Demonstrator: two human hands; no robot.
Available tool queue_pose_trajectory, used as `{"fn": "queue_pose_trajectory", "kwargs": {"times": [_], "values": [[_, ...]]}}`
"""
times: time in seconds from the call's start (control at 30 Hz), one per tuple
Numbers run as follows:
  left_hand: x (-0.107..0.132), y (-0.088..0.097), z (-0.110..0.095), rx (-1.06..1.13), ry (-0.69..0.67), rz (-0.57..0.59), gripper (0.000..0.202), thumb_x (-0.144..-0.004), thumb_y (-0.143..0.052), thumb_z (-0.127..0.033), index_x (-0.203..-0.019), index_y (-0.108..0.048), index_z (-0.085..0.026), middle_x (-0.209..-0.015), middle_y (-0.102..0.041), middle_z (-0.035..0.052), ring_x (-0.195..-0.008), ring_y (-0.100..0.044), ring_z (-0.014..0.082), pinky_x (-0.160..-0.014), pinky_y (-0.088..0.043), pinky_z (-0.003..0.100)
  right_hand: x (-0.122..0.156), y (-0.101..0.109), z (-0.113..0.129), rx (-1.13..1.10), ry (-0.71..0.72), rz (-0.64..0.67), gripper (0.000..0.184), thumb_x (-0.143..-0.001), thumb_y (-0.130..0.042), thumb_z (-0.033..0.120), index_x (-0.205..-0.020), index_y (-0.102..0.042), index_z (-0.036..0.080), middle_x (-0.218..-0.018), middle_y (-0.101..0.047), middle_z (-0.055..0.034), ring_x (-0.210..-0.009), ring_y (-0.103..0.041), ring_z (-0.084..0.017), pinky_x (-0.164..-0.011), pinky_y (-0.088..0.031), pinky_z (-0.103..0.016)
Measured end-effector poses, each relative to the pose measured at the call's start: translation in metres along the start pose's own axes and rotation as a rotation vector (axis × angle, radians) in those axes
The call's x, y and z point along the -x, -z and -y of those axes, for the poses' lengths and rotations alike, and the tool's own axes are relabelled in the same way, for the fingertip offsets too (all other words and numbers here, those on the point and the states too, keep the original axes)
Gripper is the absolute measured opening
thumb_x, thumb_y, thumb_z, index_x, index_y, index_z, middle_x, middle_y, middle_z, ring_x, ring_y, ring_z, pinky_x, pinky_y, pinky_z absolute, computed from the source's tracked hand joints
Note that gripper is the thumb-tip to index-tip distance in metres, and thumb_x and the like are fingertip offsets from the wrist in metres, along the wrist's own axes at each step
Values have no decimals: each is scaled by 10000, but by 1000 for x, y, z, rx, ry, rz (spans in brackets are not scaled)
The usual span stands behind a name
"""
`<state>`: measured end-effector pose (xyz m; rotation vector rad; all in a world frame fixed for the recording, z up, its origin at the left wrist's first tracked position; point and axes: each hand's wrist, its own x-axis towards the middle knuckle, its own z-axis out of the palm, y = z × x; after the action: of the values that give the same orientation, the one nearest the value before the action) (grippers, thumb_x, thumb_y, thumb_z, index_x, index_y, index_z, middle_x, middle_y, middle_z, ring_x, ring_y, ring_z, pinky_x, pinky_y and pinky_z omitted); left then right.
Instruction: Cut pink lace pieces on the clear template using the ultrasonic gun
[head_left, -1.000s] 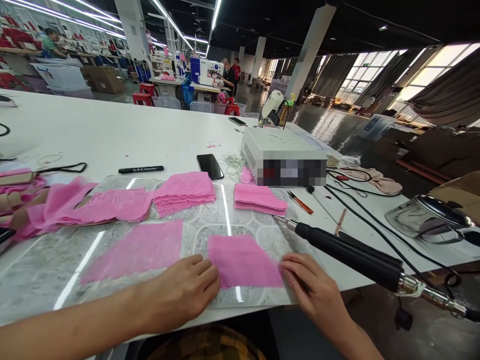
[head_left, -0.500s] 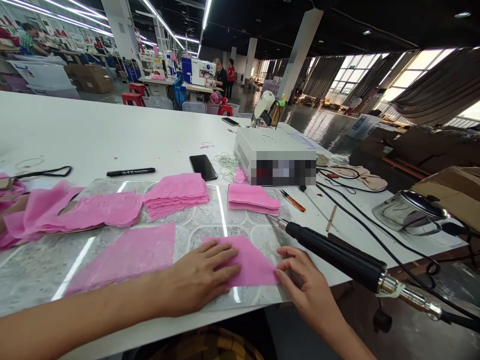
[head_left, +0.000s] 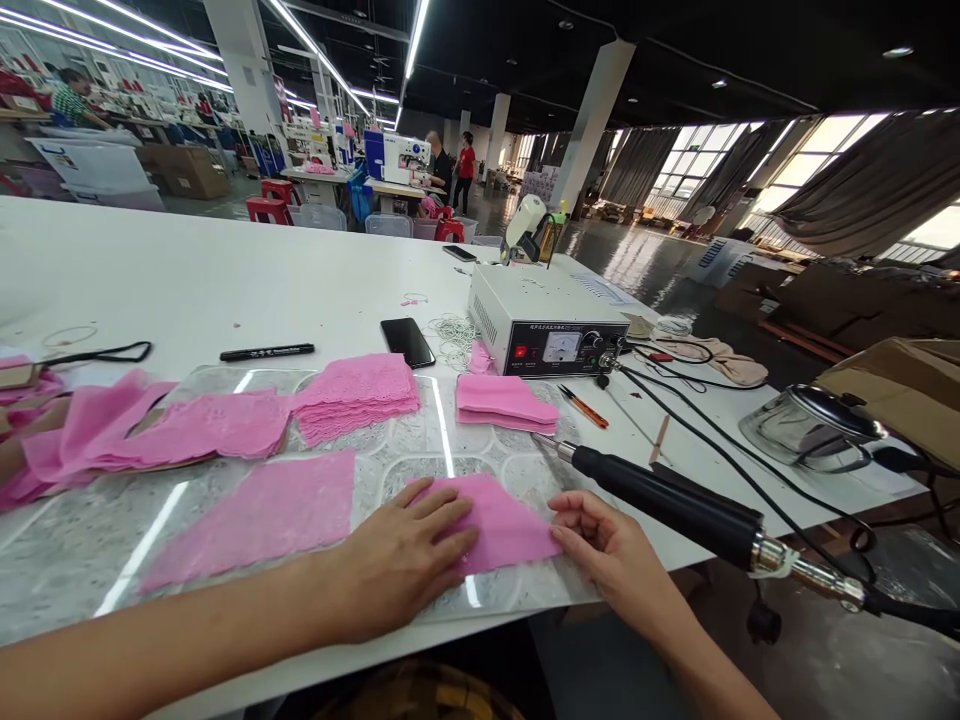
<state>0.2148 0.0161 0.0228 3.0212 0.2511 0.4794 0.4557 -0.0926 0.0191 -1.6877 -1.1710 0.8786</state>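
Note:
A cut piece of pink fabric lies on the clear, marbled mat in front of me. My left hand rests flat across its left part, fingers stretched out and slightly apart. At the piece's right corner, my right hand has its thumb and curled fingers closed on the fabric edge; the exact contact is partly hidden. Left of my left hand is a larger, thinner pink lace piece. Just beyond the hands are a lacy pink stack and a folded pink stack.
A black handheld tool with a metal tip lies at right, its cable running to a control box. Nearby are an orange cutter, a phone, a marker and a glass pot. More pink fabric lies left.
The view has shifted slightly. My right thumb and fingers have drawn closer together at the fabric's corner. My left hand stays flat on the piece.

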Motion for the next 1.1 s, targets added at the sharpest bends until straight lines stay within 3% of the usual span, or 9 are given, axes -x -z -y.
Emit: {"fn": "queue_pose_trajectory", "kwargs": {"times": [0.17, 0.33, 0.47, 0.6, 0.77, 1.1], "values": [[-19, -2, -4, 48, 15, 16, 179, -958, -474, -176, -1029, -638, -162, -1035, -649, 96, -954, -592, 214, -874, -443, 369, -7, -2, 2, -89, -131, 27, 469, -614, -731, 596, -779, -632, 168, -564, -545, 22, -393, -388, -70, -384, -326, -229], [-56, -7, -16, 254, 142, 92, 130, -901, -604, -251, -890, -686, -151, -890, -656, 70, -847, -593, 215, -802, -450, 347, -9, -8, 4, -150, -124, 11, 466, -606, -743, 603, -728, -606, 174, -532, -523, 41, -359, -402, -70, -356, -317, -225], [-76, -15, -22, 336, 237, 89, 129, -843, -685, -285, -839, -719, -161, -788, -655, 51, -777, -603, 208, -746, -460, 321, -10, -11, 6, -199, -135, 7, 474, -576, -757, 607, -676, -592, 175, -522, -537, 34, -347, -404, -72, -339, -315, -224], [-81, -22, -22, 410, 315, 76, 92, -848, -676, -249, -819, -742, -192, -720, -659, 26, -727, -605, 181, -685, -458, 274, -12, -13, 6, -220, -136, -19, 464, -562, -767, 597, -637, -590, 175, -499, -543, 24, -355, -404, -76, -337, -330, -225], [-79, -24, -19, 495, 347, 67, 162, -856, -604, -140, -822, -745, -212, -752, -681, 8, -745, -611, 154, -715, -462, 242, -12, -11, 8, -284, -164, 38, 439, -595, -746, 581, -701, -627, 172, -502, -550, 28, -378, -429, -82, -370, -370, -228], [-77, -24, -18, 609, 369, 66, 219, -799, -546, -95, -808, -740, -195, -789, -695, 23, -781, -617, 172, -757, -475, 268, -10, -9, 4, -367, -163, 60, 465, -543, -822, 484, -804, -625, 154, -612, -580, 26, -519, -515, -96, -409, -422, -201]]}}
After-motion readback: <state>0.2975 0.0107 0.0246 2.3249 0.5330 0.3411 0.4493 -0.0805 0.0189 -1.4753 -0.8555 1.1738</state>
